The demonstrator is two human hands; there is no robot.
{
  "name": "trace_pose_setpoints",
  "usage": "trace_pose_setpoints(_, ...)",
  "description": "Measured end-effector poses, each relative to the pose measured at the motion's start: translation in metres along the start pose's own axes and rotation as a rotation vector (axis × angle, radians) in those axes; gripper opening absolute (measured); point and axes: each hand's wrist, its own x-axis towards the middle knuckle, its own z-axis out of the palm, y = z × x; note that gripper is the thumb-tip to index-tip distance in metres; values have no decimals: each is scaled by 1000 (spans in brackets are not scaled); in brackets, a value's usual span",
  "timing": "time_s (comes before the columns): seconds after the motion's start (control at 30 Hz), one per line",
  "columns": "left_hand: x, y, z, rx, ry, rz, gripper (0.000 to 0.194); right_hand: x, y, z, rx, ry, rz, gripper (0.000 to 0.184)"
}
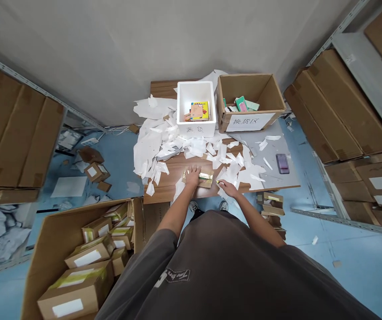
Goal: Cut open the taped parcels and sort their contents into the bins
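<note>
A small flat cardboard box (207,178) with shiny yellowish tape lies at the near edge of the wooden table. My left hand (193,174) grips its left end from above and holds it against the tabletop. Just right of the box, my right hand (228,187) is closed around a small yellow tool (218,182) that looks like a box cutter. The tool's tip points toward the box without clearly touching it. Torn white paper (232,171) lies around both hands.
Behind the paper scraps stand a white foam box (195,130) holding small packages and a cardboard carton (222,120) with colourful packs. A phone-like purple object (282,163) lies at right. Below left, a large carton (50,222) holds taped parcels. Shelves with boxes flank the table (174,162).
</note>
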Motion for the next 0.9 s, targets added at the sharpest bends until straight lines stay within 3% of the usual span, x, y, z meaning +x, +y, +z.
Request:
trace_pose_setpoints(0.1,9,-2,5,28,-9,1,86,3,1,8,-43,29,-68,40)
trace_pose_setpoints(0.33,-1,-5,19,29,157,25,72,2,3,8,-276,58,-139,42)
trace_pose_setpoints(0.63,-10,-9,39,-26,276,44,71,16,-37,14,-443,71,-9,45)
trace_pose_setpoints(0.7,-10,-12,41,-44,288,51,68,17,-29,3,-399,132,140,46)
trace_pose_setpoints(0.8,-10,-14,41,-71,304,68,63,10,10,-36,-191,328,387,47)
trace_pose_setpoints(0.83,-9,-13,41,-81,306,69,63,8,24,-50,-115,407,348,46)
trace_pose_setpoints(0.9,-6,-12,40,-103,313,59,63,6,44,-63,9,403,241,43)
